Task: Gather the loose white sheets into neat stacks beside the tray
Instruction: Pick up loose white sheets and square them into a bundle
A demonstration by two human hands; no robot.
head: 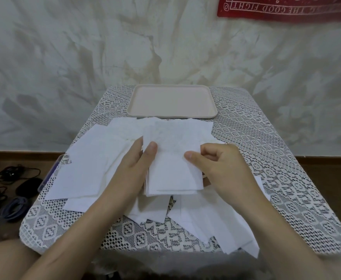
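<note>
**Desk:** What do the fingers point(151, 150) have?

**Photographer:** The left hand point(133, 164) pinches the left edge of a thin stack of white embossed paper sheets point(173, 170), thumb on top. The right hand point(220, 168) nips the opposite edge between thumb and curled fingers. Both are closed on the stack, and neither is free.

**Desk:** And how does it lie?

**Photographer:** It is on the near side of the pale beige rectangular plastic tray point(172, 102), with its long axis pointing at that tray. It is held just over more loose white sheets point(88, 164), which fan out nearer than the tray, to its left and right. Bare cloth flanks the tray on both sides. By my reading, either hand could carry the stack there, the right one being better placed for the right flank.

**Desk:** The setting?

**Photographer:** A surface under a white lace cloth point(276, 178), with the tray at its far edge. Behind the tray is a mottled white wall and, up to the right, a red banner point(286, 7). Dark coiled cables point(10, 199) lie on the brown floor, well to the tray's left.
</note>
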